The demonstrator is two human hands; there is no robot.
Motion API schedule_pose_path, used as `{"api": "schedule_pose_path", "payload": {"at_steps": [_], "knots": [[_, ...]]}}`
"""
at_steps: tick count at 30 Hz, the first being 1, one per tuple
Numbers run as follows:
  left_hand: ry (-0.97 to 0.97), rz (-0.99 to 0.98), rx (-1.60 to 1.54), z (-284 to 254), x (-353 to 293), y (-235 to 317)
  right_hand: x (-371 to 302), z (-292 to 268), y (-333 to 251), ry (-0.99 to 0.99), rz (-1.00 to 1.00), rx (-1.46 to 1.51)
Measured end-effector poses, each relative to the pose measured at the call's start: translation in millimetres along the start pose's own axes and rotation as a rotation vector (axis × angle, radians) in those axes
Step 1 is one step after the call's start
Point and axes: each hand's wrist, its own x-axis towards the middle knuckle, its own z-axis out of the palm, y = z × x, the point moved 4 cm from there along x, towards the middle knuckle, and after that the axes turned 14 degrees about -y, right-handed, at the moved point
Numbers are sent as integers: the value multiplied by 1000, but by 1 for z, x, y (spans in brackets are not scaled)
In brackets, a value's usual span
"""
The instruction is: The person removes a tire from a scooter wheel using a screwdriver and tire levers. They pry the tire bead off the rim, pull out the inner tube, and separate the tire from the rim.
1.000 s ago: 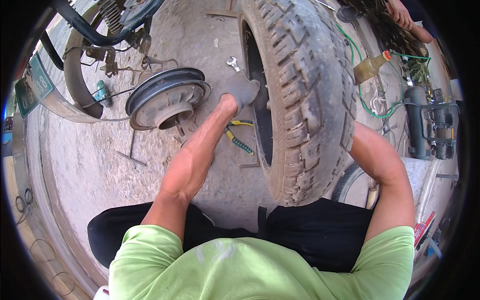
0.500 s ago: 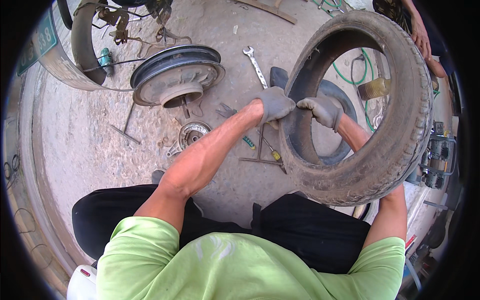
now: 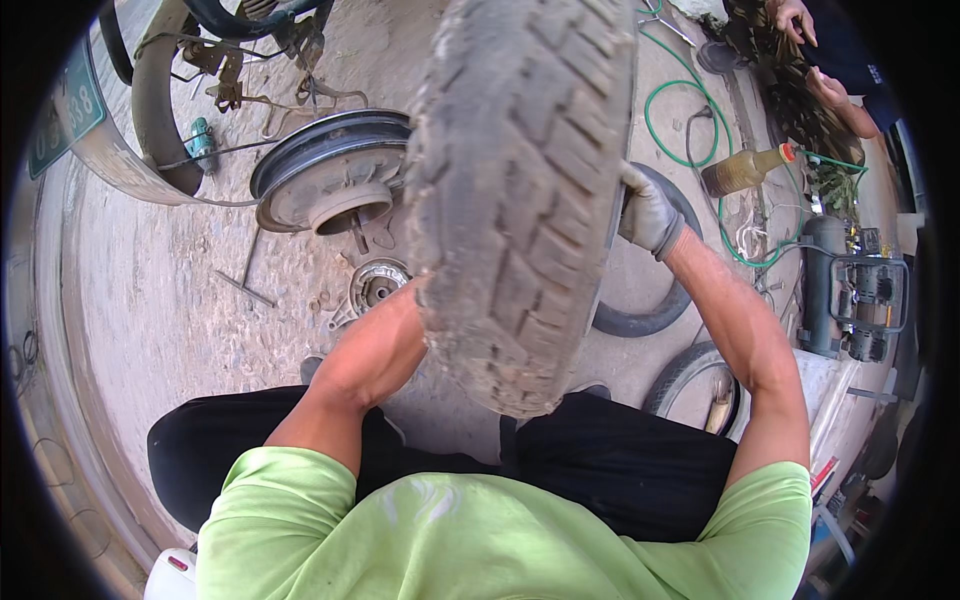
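Observation:
A worn, dirty tyre (image 3: 520,200) stands upright in front of me, its tread turned toward me. My right hand (image 3: 652,215), in a grey glove, grips the tyre's right edge, with the fingertips partly hidden by it. Behind the tread my left hand is out of sight; only the left forearm (image 3: 370,350) shows, running up to the tyre's lower left side. A wheel rim with a hub (image 3: 330,185) lies left of the tyre, partly covered by it. Closer to me is a round metal hub plate (image 3: 380,287). Beyond my right wrist a dark inner tube (image 3: 655,318) rests on the ground.
At far right are another person's hands (image 3: 795,20), a yellowish bottle (image 3: 735,172), a green hose (image 3: 690,85) and a compressor (image 3: 825,280). Another tyre (image 3: 668,385) lies by my right knee. Left are a green power tool (image 3: 202,142) and a T-shaped bar (image 3: 245,288).
The tyre has swung left and turned from showing its opening to showing its tread. My left hand has gone behind it; my right hand has moved from inside the opening to the right edge.

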Motion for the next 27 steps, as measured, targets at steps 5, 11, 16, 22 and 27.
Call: {"api": "schedule_pose_path", "payload": {"at_steps": [5, 11, 16, 22, 27], "knots": [[-49, 530, 345, -5, -16, 4, 28, 27, -5, 113, 74, 104], [-73, 699, 138, -8, -27, -6, 23, 33, -1, 238, 53, -18], [-202, 465, -878, -58, -43, -28, 8, 4, -30, 247, 2, -27], [-29, 1017, -1015, -117, -94, -27, -24, -44, -92, 276, -73, -256], [138, 999, -791, -103, -123, 14, -54, -42, -124, 332, -78, -466]]}}
